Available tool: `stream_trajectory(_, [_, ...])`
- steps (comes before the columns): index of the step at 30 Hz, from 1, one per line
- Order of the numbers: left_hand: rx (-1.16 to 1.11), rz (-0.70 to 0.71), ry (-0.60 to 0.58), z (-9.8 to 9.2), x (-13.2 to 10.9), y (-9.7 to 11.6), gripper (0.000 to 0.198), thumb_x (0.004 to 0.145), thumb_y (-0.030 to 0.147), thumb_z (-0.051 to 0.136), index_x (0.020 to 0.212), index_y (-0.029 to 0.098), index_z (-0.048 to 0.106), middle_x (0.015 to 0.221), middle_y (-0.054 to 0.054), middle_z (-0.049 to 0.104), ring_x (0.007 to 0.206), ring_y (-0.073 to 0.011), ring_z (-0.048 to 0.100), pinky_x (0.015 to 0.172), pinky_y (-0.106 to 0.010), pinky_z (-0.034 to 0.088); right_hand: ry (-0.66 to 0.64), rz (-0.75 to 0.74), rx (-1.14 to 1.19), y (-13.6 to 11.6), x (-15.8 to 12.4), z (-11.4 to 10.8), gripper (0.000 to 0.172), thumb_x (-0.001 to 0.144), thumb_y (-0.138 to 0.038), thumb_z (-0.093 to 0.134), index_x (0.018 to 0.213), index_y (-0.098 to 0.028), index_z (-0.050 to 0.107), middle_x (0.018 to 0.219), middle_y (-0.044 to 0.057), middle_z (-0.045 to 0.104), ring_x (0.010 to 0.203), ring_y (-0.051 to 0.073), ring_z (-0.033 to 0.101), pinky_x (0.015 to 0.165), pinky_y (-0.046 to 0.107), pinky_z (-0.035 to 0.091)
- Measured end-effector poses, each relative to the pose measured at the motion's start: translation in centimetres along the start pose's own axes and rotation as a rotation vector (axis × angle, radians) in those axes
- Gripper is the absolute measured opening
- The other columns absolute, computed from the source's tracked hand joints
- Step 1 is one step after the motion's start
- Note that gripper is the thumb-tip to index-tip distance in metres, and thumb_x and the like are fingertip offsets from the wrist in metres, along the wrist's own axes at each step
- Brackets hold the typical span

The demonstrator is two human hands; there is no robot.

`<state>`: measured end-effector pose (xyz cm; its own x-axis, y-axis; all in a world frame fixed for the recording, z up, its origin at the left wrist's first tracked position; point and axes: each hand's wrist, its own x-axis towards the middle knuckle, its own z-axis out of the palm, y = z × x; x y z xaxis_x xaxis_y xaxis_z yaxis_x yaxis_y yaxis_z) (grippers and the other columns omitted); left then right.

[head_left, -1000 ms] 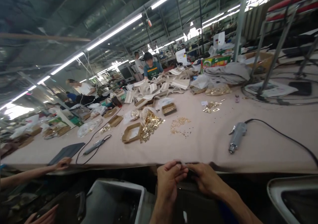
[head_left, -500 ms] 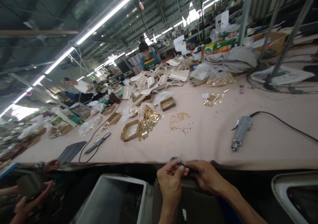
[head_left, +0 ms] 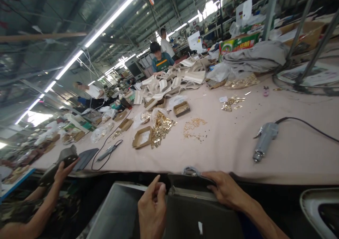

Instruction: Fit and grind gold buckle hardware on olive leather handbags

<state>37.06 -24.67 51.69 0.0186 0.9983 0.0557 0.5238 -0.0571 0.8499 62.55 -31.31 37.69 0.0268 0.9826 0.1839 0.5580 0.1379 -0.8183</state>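
Note:
My left hand (head_left: 152, 210) is raised left of a dark flat piece (head_left: 185, 219), index finger stretched out and other fingers partly curled, with nothing visible in it. A dark flap (head_left: 189, 181) stands at the table's front edge, its right end pinched by my right hand (head_left: 225, 189). Below the flap, a pale strip runs along the dark piece, which bears a small white mark. Behind the flap, a grey ring-shaped object (head_left: 190, 170) lies on the table edge.
On the pink table (head_left: 225, 150) are a grey power screwdriver (head_left: 266, 140) at right, gold metal parts (head_left: 162, 126), small cardboard boxes (head_left: 143, 137) and another tool (head_left: 106, 153). A co-worker's hand (head_left: 65, 168) holds a dark piece at left. More people stand beyond piled straps.
My left hand has let go of the dark material and moved left and down. The flap now shows upright in my right hand. The co-worker's dark piece has risen, and the view has shifted slightly.

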Motion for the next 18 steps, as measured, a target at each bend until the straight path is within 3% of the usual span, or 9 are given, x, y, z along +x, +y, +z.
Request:
stream_trajectory(3, [-0.382,-0.223,-0.210,3.3,-0.4,0.4,0.061,0.079,0.057,0.076,0.115,0.007,0.073,0.081,-0.015,0.078,0.062,-0.0221,0.072,0.055,-0.029,0.058,-0.050,-0.029,0.027,-1.7,0.5,-1.0,0.048,0.081,-0.012,0.056,0.124,-0.026,0.070,0.118,0.007,0.073,0.106,0.026,0.068,0.095,0.035,0.050])
stream_trajectory(8, [-0.634,-0.357,-0.314,8.9,-0.2,0.8,0.060,0.069,0.057,0.085,0.098,0.004,0.077,0.071,-0.017,0.076,0.054,-0.0189,0.070,0.047,-0.021,0.051,-0.085,-0.047,0.040,-3.3,0.8,-1.6,0.046,0.080,-0.011,0.054,0.119,-0.027,0.071,0.112,0.006,0.075,0.101,0.023,0.069,0.090,0.030,0.051])
stream_trajectory(14, [-0.761,-0.401,-0.367,9.9,0.2,-1.1,0.057,0.046,0.043,0.099,0.083,0.007,0.075,0.061,-0.015,0.075,0.047,-0.0218,0.068,0.044,-0.025,0.049,-0.092,-0.071,-0.002,-1.7,0.3,-1.4,0.052,0.085,-0.014,0.054,0.134,-0.029,0.064,0.116,0.006,0.073,0.103,0.023,0.069,0.094,0.032,0.051])
stream_trajectory(18, [-0.811,-0.390,-0.347,10.0,0.0,-2.7,0.061,0.043,0.050,0.099,0.080,0.012,0.069,0.057,-0.010,0.072,0.046,-0.0229,0.067,0.044,-0.027,0.049,-0.191,0.120,0.001,-2.2,-0.3,-3.5,0.062,0.077,-0.020,0.069,0.138,-0.029,0.061,0.132,0.008,0.065,0.121,0.029,0.061,0.107,0.038,0.046])
